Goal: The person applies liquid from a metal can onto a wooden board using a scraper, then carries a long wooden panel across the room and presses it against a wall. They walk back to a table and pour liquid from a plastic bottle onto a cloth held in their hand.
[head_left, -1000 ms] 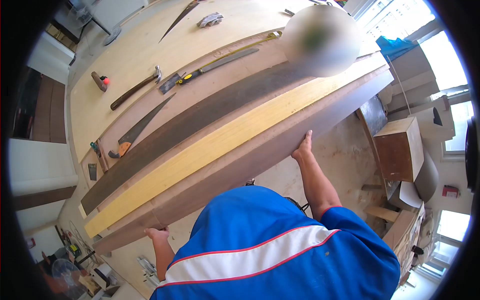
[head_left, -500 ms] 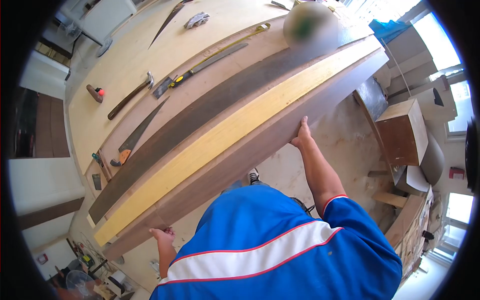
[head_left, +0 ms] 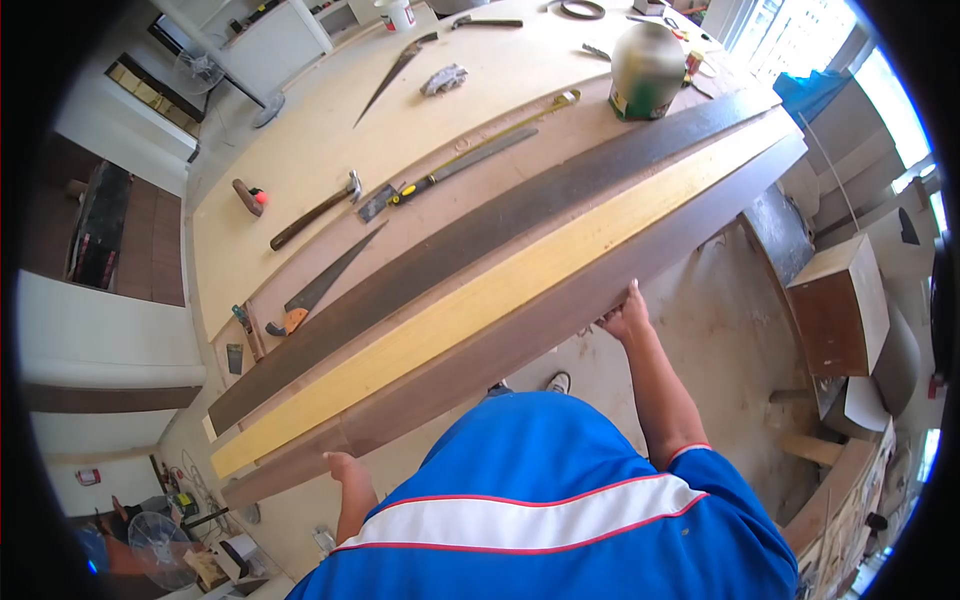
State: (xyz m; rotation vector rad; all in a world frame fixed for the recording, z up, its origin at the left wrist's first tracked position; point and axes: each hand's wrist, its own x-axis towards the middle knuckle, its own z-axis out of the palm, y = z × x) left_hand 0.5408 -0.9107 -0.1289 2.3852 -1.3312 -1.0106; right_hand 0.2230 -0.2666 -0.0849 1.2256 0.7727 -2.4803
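A long board with a grey-brown face lies along the front edge of the workbench, beside a pale yellow strip and a dark brown strip. My right hand grips the board's lower edge right of the middle, its thumb against the face and its fingers partly underneath. Near the left end, my left hand is at the same lower edge; its fingers are mostly hidden by the board.
On the bench lie a hand saw, a hammer, a long file, a tape measure and a rag. A green can stands at the back right. A wooden box is at the right.
The view has shifted, so the bench and boards appear lower and farther right, with more of the bench's back showing. Both hands remain at the board's lower edge.
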